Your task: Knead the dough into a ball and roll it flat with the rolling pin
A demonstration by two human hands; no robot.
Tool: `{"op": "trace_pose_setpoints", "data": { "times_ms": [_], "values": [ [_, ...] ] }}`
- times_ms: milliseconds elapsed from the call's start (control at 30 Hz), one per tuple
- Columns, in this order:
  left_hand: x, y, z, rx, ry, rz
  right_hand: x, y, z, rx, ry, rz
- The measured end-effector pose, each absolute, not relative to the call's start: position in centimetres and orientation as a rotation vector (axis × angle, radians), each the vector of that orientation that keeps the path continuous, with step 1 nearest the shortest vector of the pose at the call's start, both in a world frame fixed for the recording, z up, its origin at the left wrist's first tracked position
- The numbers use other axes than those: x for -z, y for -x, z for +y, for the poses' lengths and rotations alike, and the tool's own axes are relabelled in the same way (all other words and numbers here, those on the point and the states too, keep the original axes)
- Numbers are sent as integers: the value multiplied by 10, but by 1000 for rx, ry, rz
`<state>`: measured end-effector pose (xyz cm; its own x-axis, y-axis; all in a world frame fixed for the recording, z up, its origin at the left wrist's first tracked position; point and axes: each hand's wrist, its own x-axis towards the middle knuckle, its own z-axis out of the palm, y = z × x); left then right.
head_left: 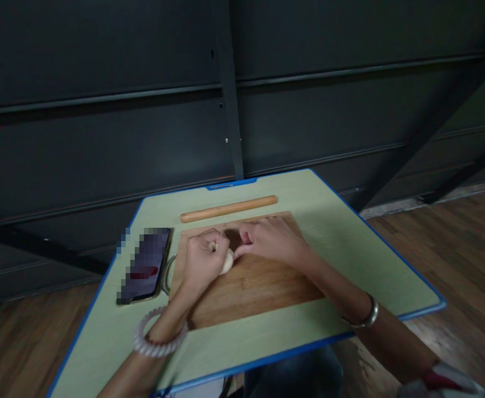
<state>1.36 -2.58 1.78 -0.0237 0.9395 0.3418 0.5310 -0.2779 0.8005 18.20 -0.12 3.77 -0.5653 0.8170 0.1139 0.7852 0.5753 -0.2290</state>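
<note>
My left hand (pixel 206 257) is closed around a lump of pale dough (pixel 227 262) over the wooden cutting board (pixel 242 298). Part of the dough bulges out on the right side of the fist, and a little shows between the fingers. Just to the right, my right hand (pixel 271 239) hovers over the board with its fingers curled and its thumb apart from them. The thumb tip points at the dough and seems to touch it. No object shows inside the right hand.
Behind the board lies a wooden rolling pin (pixel 228 209). A phone (pixel 149 265), partly pixelated, rests at the left, beside the board's metal ring handle (pixel 166 276). The pale green folding table (pixel 375 271) has a blue rim, and a dark panelled wall (pixel 143 138) stands behind it.
</note>
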Motion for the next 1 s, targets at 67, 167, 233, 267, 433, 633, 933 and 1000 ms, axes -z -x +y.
{"op": "trace_pose_setpoints", "data": {
  "times_ms": [67, 167, 233, 267, 433, 633, 933, 1000],
  "values": [
    [-16, -13, -24, -1262, -1793, 1533, -40, -187, 1, -202, 1390, -2565],
    [-10, -8, -16, -1304, -1703, 1591, -41, -193, 5, -73, 1476, -2499],
    [-7, -4, -10, -1334, -1639, 1671, -40, -195, 8, 16, 1539, -2452],
    [-6, -2, -8, -1333, -1634, 1699, -39, -195, 9, 44, 1566, -2436],
    [-14, -2, -29, -1145, -2062, 1641, -37, -193, 9, 38, 1607, -2454],
    [-33, 3, -61, -578, -2567, 1953, -37, -187, 3, -9, 1577, -2465],
    [-35, 29, -28, -406, -2706, 1131, -28, -184, 6, -40, 1489, -2506],
    [-29, 29, -33, -539, -2600, 1159, -27, -183, 6, -31, 1466, -2513]
  ]
}}
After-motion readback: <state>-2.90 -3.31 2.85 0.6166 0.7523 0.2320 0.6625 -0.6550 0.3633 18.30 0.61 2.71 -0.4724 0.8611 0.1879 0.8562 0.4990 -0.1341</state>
